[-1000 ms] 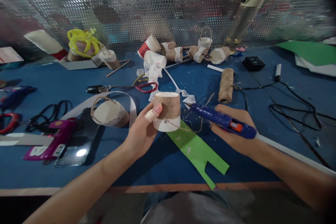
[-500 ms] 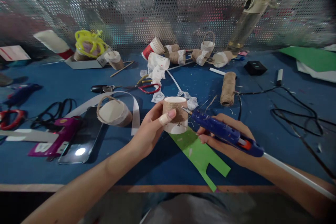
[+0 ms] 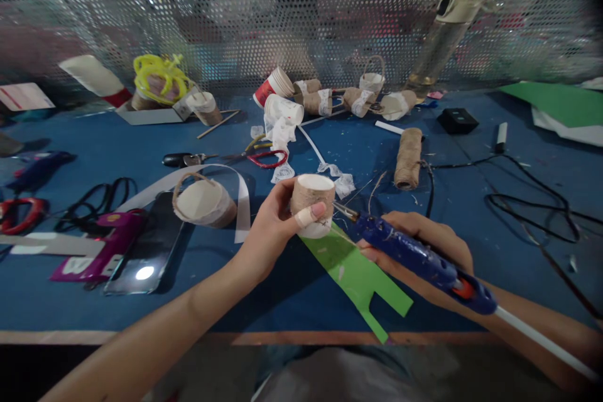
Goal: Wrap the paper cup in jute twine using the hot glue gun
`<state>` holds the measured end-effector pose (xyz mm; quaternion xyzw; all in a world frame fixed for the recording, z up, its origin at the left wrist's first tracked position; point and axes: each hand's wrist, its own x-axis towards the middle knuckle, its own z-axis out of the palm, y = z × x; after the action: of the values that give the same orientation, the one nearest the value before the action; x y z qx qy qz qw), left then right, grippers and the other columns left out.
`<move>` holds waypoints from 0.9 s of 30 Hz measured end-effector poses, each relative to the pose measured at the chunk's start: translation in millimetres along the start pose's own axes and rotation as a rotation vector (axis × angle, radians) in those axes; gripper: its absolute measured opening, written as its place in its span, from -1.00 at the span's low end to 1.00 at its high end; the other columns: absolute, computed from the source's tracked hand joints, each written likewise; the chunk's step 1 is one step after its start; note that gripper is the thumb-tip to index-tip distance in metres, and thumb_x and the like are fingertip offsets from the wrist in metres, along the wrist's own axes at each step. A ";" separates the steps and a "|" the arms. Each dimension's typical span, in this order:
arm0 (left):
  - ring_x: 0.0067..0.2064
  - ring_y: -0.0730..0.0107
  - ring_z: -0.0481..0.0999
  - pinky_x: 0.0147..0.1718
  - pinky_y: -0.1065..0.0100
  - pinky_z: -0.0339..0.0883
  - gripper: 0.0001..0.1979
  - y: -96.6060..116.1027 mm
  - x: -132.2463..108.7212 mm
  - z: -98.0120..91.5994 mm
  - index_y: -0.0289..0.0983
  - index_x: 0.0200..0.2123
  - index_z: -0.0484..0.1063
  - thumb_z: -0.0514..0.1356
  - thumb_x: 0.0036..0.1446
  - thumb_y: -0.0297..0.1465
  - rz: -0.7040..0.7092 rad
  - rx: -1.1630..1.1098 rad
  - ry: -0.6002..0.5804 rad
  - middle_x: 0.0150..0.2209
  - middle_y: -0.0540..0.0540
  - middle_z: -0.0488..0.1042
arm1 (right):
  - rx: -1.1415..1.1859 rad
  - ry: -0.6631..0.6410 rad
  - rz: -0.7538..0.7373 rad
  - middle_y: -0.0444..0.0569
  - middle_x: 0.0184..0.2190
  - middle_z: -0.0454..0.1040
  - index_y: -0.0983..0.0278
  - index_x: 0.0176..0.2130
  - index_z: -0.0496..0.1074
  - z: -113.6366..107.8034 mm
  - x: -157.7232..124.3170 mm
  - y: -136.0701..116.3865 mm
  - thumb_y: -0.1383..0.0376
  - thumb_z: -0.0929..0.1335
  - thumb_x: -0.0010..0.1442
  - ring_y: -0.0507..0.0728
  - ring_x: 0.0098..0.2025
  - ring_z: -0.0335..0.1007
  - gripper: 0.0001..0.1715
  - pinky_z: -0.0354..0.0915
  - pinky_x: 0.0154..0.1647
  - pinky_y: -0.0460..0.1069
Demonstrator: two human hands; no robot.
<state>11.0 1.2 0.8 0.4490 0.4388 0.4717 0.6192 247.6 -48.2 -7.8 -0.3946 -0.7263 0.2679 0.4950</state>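
Note:
My left hand (image 3: 276,217) is closed around a small paper cup (image 3: 315,191), its thumb pressed to the front. Brown twine wraps most of the cup's side, leaving a white band at the bottom. A blue hot glue gun (image 3: 409,251) is in my right hand (image 3: 424,232), its metal nozzle close to the cup's right side; whether they touch I cannot tell. A white glue stick (image 3: 546,339) sticks out of the gun's back. From the cup, a strand of twine (image 3: 345,236) runs toward my right fingertips. Below lies a green cut-out piece (image 3: 353,264).
A twine spool (image 3: 409,160) stands right of the cup, near a black cable (image 3: 532,201). To the left are a handled cup (image 3: 205,201), a phone (image 3: 146,251) and a purple glue gun (image 3: 101,248). Red-handled scissors (image 3: 267,157) and lace (image 3: 282,135) lie behind.
The glue gun has drawn back to the right and slightly down, its nozzle moving from the cup's front to its right side. My left thumb has shifted right across the cup.

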 end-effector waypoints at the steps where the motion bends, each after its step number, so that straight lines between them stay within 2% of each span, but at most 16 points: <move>1: -0.02 0.29 0.50 -0.07 0.32 0.36 -0.48 -0.3 0.2 0.0 -0.19 -0.04 0.49 0.54 -0.06 -0.24 0.009 0.018 0.003 -0.02 -0.05 0.56 | -0.003 0.005 -0.031 -0.20 -0.33 0.65 0.08 -0.25 0.45 -0.4 0.3 0.6 0.48 0.55 0.01 0.14 -0.37 0.63 -0.60 0.50 -0.35 -0.03; 4: -0.04 0.28 0.50 -0.04 0.28 0.36 -0.47 0.1 -0.1 0.2 -0.20 -0.02 0.48 0.53 -0.03 -0.22 0.009 0.060 0.011 -0.02 -0.07 0.54 | -0.055 0.022 -0.079 -0.17 -0.33 0.65 0.08 -0.13 0.48 -1.7 3.2 -0.7 0.49 0.55 0.04 0.13 -0.39 0.62 -0.54 0.50 -0.36 -0.03; 6: -0.03 0.25 0.50 -0.02 0.25 0.36 -0.47 1.3 -0.8 0.0 -0.20 0.00 0.47 0.51 0.00 -0.20 0.011 0.075 -0.004 -0.01 -0.09 0.53 | -0.080 0.028 -0.052 -0.18 -0.35 0.65 0.10 -0.15 0.50 -3.0 6.0 -3.6 0.46 0.55 0.06 0.10 -0.43 0.59 -0.60 0.48 -0.40 -0.06; 10: 0.02 0.24 0.49 0.00 0.26 0.35 -0.50 3.2 -2.8 0.2 -0.20 -0.02 0.47 0.50 0.02 -0.21 -0.001 0.051 -0.024 -0.01 -0.08 0.52 | -0.063 0.041 0.059 -0.19 -0.37 0.65 0.14 -0.26 0.55 -5.8 10.8 -11.9 0.39 0.56 0.11 0.04 -0.44 0.56 -0.78 0.43 -0.44 -0.11; 14: -0.01 0.30 0.48 -0.06 0.34 0.37 -0.53 2.3 -3.2 1.2 -0.19 -0.05 0.48 0.51 0.00 -0.22 -0.002 0.021 -0.030 -0.05 -0.05 0.52 | -0.039 0.045 0.171 -0.22 -0.39 0.64 0.14 -0.32 0.56 -6.2 14.6 -17.2 0.35 0.56 0.13 0.01 -0.40 0.58 -0.84 0.47 -0.35 -0.14; 19: 0.04 0.23 0.47 -0.03 0.32 0.34 -0.54 2.9 -4.0 0.5 -0.20 -0.04 0.50 0.50 0.02 -0.24 0.002 0.051 -0.026 0.00 -0.08 0.53 | 0.047 0.056 0.274 -0.25 -0.41 0.61 0.13 -0.37 0.53 -4.2 17.5 -15.2 0.34 0.56 0.14 0.00 -0.41 0.55 -0.82 0.48 -0.36 -0.14; 24: 0.14 0.11 0.45 0.00 0.28 0.31 -0.54 6.0 -6.7 0.4 -0.18 -0.01 0.50 0.49 0.04 -0.23 -0.027 0.041 -0.019 0.05 -0.10 0.54 | 0.129 0.009 0.449 -0.22 -0.39 0.58 0.13 -0.36 0.52 -6.1 17.7 -10.1 0.23 0.56 0.16 -0.02 -0.43 0.49 -0.83 0.48 -0.36 -0.14; 27: 0.11 0.09 0.47 0.00 0.26 0.31 -0.56 6.4 -7.4 0.9 -0.18 -0.03 0.52 0.49 0.04 -0.23 -0.044 0.020 -0.013 0.03 -0.12 0.56 | 0.186 -0.011 0.496 -0.22 -0.38 0.58 0.15 -0.39 0.49 -6.4 18.3 -8.1 0.20 0.56 0.16 -0.03 -0.44 0.47 -0.77 0.47 -0.35 -0.13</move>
<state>9.4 -5.2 8.1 0.4484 0.4493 0.4508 0.6276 247.4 -37.3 10.2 -0.5119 -0.5822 0.4490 0.4443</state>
